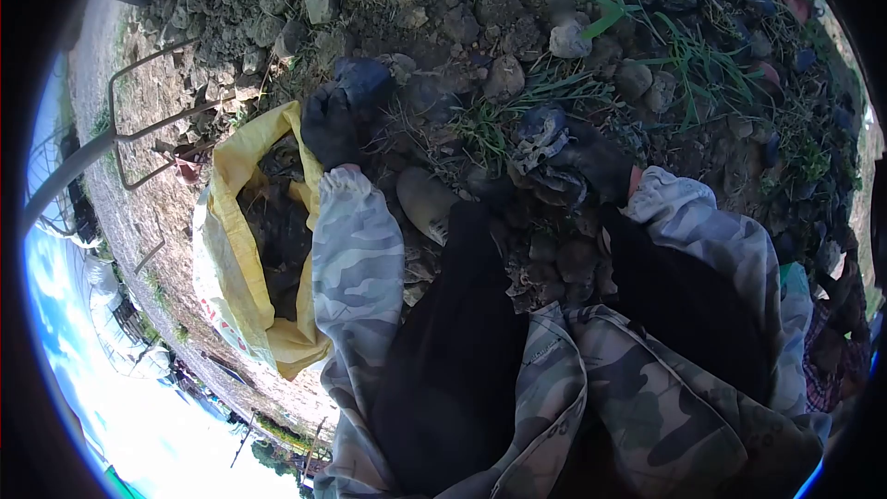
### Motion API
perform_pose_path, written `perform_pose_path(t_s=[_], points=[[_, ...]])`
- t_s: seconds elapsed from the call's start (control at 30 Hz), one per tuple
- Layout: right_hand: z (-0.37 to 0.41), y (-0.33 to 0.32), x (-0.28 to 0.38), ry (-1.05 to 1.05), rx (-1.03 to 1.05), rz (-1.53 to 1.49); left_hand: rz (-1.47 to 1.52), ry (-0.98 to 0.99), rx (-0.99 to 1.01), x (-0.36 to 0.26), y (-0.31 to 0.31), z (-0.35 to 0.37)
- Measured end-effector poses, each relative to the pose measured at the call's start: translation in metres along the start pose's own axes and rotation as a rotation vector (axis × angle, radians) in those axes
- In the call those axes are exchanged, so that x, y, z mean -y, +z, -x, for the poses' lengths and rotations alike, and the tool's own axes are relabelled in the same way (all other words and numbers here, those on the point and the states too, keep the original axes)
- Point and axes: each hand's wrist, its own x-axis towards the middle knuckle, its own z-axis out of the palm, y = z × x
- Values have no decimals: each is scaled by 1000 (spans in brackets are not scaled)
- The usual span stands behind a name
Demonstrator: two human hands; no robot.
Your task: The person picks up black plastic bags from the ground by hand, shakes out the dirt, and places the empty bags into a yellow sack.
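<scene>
Ground (139,212): dry clods (268,0), stones (568,39). Yellow sack (231,259) open just beside left fingers (319,111), fork (74,166) past it. Grass (485,125) between left and right fingers (554,143).

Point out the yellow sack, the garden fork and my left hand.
yellow sack (242,144), head view, its upper rim.
garden fork (74,169), head view, its shaft.
left hand (328,129), head view, gloved back.

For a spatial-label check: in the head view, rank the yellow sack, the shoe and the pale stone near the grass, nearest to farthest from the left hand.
1. yellow sack: its rim is right beside the left hand, on its left.
2. shoe: lower right of the hand.
3. pale stone: far upper right.
</scene>
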Motion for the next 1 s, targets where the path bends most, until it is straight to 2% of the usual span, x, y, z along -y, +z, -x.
perform_pose_path(t_s=[0.03, 0.07, 0.1, 0.13, 0.17, 0.2, 0.23, 0.27, 0.3, 0.4, 0.47, 0.53, 0.57, 0.63, 0.7, 0.73, 0.77, 0.8, 0.83, 0.87, 0.9, 0.93, 1.0], points=[[0, 0, 2, -3, -3, -3, 88, -71, -54, -5, -4, -5], [1, 1, 11, -1, -7, -47, 87, 84, -76, -10, -12, -11], [1, 1, 17, 1, -11, -90, 86, 87, -75, -17, -14, -12], [2, -1, 17, -2, -13, -91, 218, -47, -97, -24, -15, -12], [3, -2, 19, -179, -16, 187, 349, -181, -119, -34, -15, -10], [4, -3, 22, -356, -18, 466, 348, -179, -120, -37, -11, -6], [4, -2, 24, -358, -18, 467, 518, -266, -33, -41, -7, -3], [3, 0, 36, -110, -21, 74, 689, -352, 56, -44, -1, 3], [3, 2, 45, 142, -22, -319, 655, -362, 119, -60, 5, 12], [3, 5, 58, 71, 1, -365, 549, -290, 376, -92, 32, 61], [4, 4, 64, 51, 25, -360, 537, -399, 646, -103, 53, 97], [4, 5, 65, 30, 47, -356, 333, 40, 731, -80, 80, 135], [6, 5, 64, 36, 46, -378, 331, 37, 728, -86, 72, 131], [8, 5, 60, 42, 49, -401, 526, -447, 1059, -101, 44, 113], [9, 6, 53, -95, 39, -44, 511, -377, 826, -71, 38, 102], [8, 7, 51, -97, 41, -48, 425, -202, 588, -42, 40, 91], [6, 8, 49, 23, 17, -359, 334, -27, 352, -17, 37, 79], [5, 9, 45, 146, -8, -671, 184, 70, 258, -7, 24, 67], [4, 8, 39, 144, -6, -675, 37, 166, 162, 2, 12, 56], [3, 4, 27, -85, 20, -209, 36, 168, 161, 25, 8, 48], [2, 1, 16, -308, 44, 263, -172, 239, 221, 57, 13, 43], [1, -1, 13, -306, 43, 266, -379, 307, 280, 74, 17, 41], [2, -2, 11, -373, 47, 325, -421, 250, 331, 69, 16, 40]])
